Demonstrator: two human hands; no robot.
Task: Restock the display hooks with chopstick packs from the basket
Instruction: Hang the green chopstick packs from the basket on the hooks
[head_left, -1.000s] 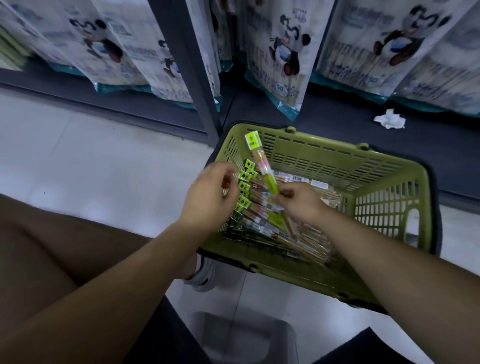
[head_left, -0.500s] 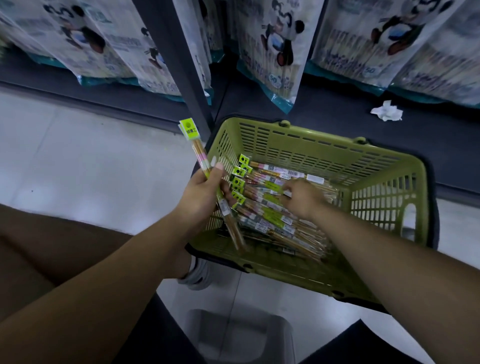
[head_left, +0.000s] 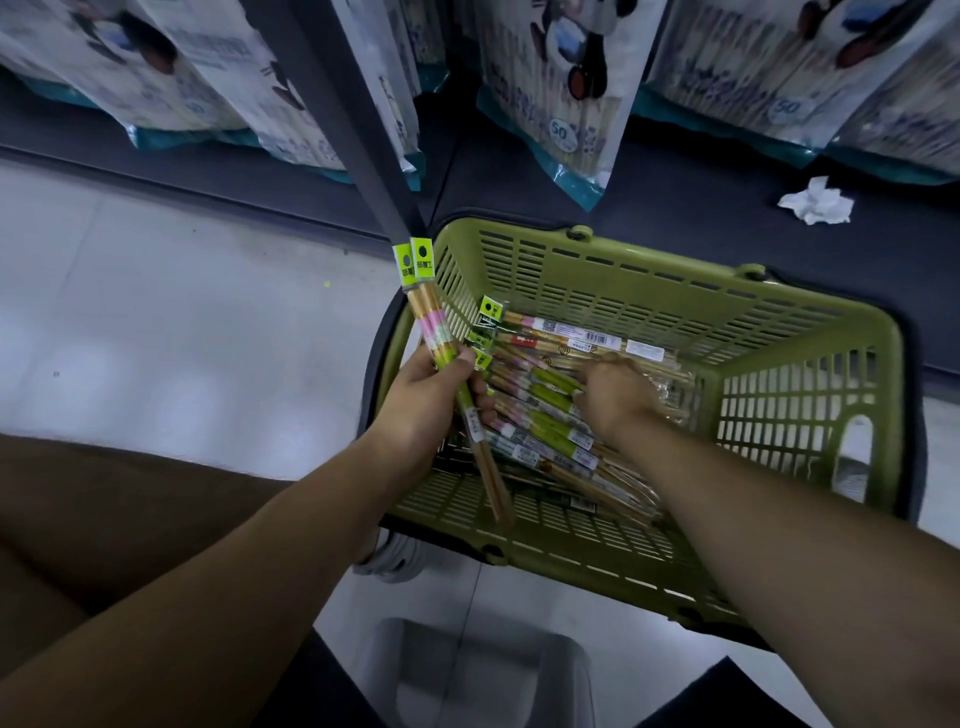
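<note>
A green plastic basket (head_left: 670, 291) stands on the floor with several chopstick packs (head_left: 545, 410) piled inside, their green header cards toward the left. My left hand (head_left: 431, 395) grips two chopstick packs (head_left: 428, 312) over the basket's left rim, tips down inside the basket and green headers up. My right hand (head_left: 615, 389) reaches into the pile with curled fingers on a pack; the grasp itself is hidden under the hand.
A dark shelf post (head_left: 358, 130) rises just behind the held packs. Large hanging bags (head_left: 550, 93) with cartoon prints fill the shelf above a dark base. A crumpled white tissue (head_left: 815, 200) lies at the right. A grey stool (head_left: 478, 675) is below me.
The pack that my right hand held a second ago passed to my left hand, which now holds two packs at the basket's left rim. My right hand went back into the pile.
</note>
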